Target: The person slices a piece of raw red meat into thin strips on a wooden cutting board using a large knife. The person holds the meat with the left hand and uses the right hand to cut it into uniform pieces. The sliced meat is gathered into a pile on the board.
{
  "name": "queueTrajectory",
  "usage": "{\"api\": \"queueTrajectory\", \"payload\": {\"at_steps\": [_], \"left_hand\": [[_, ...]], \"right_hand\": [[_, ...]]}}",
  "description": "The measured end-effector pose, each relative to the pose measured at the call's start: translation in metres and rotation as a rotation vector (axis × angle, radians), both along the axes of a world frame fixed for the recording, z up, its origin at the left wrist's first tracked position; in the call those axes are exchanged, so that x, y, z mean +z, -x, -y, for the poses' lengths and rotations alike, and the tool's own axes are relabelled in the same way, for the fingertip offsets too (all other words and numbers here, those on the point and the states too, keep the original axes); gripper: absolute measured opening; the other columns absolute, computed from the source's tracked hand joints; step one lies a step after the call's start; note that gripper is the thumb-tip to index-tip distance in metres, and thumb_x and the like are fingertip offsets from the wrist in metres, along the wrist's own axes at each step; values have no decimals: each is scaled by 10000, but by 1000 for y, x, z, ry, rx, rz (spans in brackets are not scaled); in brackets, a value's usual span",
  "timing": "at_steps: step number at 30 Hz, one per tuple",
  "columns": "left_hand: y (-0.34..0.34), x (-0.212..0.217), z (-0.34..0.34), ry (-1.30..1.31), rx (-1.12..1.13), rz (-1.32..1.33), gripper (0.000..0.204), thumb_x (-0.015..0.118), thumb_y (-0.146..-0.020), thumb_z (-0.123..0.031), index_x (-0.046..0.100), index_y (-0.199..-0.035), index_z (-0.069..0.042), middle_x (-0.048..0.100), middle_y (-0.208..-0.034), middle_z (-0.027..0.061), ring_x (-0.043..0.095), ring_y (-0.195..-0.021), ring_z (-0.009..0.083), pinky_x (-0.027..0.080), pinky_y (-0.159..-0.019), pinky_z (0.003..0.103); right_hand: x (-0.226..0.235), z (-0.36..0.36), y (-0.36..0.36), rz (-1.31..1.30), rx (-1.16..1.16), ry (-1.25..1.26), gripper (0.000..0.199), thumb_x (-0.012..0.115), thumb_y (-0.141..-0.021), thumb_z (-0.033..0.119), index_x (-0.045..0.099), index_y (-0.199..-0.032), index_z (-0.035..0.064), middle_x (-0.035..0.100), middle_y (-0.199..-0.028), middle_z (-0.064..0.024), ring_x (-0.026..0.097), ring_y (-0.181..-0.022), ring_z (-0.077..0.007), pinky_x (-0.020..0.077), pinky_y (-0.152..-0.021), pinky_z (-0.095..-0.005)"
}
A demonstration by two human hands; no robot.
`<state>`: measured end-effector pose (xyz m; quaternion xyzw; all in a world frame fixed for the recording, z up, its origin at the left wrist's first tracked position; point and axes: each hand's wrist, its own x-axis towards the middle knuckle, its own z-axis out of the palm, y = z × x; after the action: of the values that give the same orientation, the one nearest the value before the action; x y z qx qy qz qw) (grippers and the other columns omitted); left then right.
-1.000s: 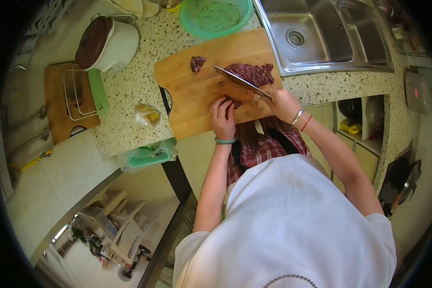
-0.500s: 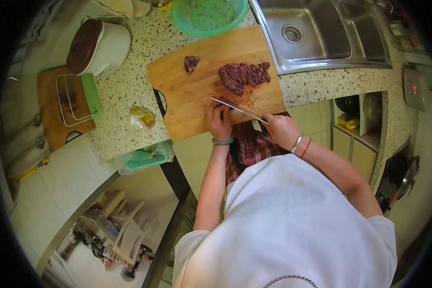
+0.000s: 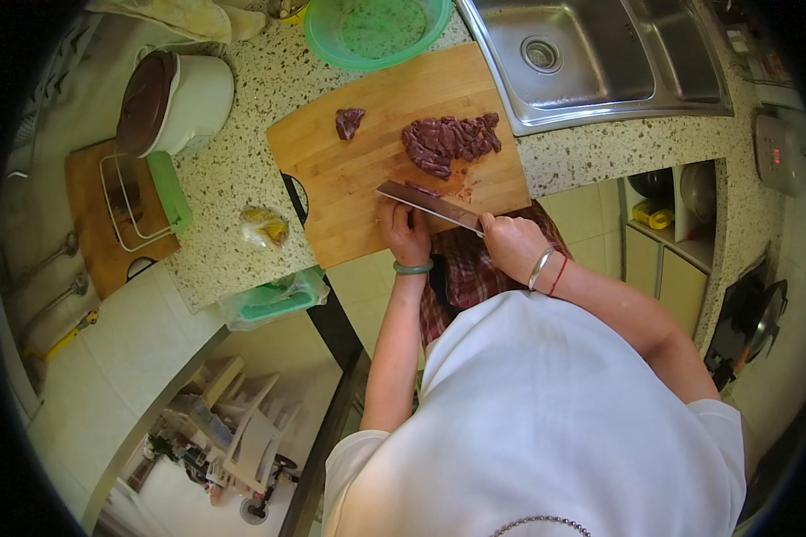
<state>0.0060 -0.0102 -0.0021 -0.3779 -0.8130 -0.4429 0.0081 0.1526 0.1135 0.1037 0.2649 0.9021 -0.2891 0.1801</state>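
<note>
On the wooden cutting board (image 3: 331,161) lies a pile of sliced dark red meat (image 3: 446,143), with a smaller piece (image 3: 349,123) apart to its left. My right hand (image 3: 516,248) is wrapped round the handle of a kitchen knife (image 3: 432,208). Its broad blade slants up to the left across the near part of the board, its flat side showing. My left hand (image 3: 407,236) rests at the board's near edge, fingers curled beside the blade; what they press on is hidden. A thin strip of meat (image 3: 423,189) shows along the blade's far side.
Beyond the board stands a green bowl (image 3: 376,36), beside a steel sink (image 3: 591,54) at the right. A white pot with a brown lid (image 3: 192,103), a small plastic bag (image 3: 265,225) and another wooden board (image 3: 116,215) are at the left. A bag-lined green container (image 3: 282,298) hangs at the counter edge.
The blade has tilted, so more of its flat side shows, and its tip has shifted slightly left. Both hands stay near the same spot. The whole view has shifted a little.
</note>
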Motion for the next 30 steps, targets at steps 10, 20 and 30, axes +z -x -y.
{"api": "queueTrajectory", "payload": {"at_steps": [10, 20, 30], "left_hand": [[-2, 5, -5, 3, 20, 26, 279, 612, -763, 57, 627, -1039, 24, 583, -1085, 217, 561, -1012, 419, 462, -883, 433], [2, 2, -3, -10, -18, -15, 253, 622, -767, 26, 628, -1019, 8, 596, -1038, 204, 559, -994, 414, 456, -877, 450], [0, 6, -3, 12, -3, 27, 117, 660, -766, 7, 623, -870, -33, 616, -981, 152, 572, -949, 363, 451, -816, 428]], "right_hand": [[-1, 0, -3, -35, -4, -28, 107, 582, -803, 54, 527, -877, -1, 662, -723, -187, 681, -666, -346, 554, -588, -422], [-4, -2, 13, -11, 1, 13, 73, 547, -820, 56, 553, -861, -5, 670, -734, -208, 683, -683, -362, 555, -601, -437], [-12, -6, 66, -96, 8, 19, 106, 553, -821, 75, 613, -870, 2, 685, -808, -228, 694, -774, -368, 567, -664, -441]]}}
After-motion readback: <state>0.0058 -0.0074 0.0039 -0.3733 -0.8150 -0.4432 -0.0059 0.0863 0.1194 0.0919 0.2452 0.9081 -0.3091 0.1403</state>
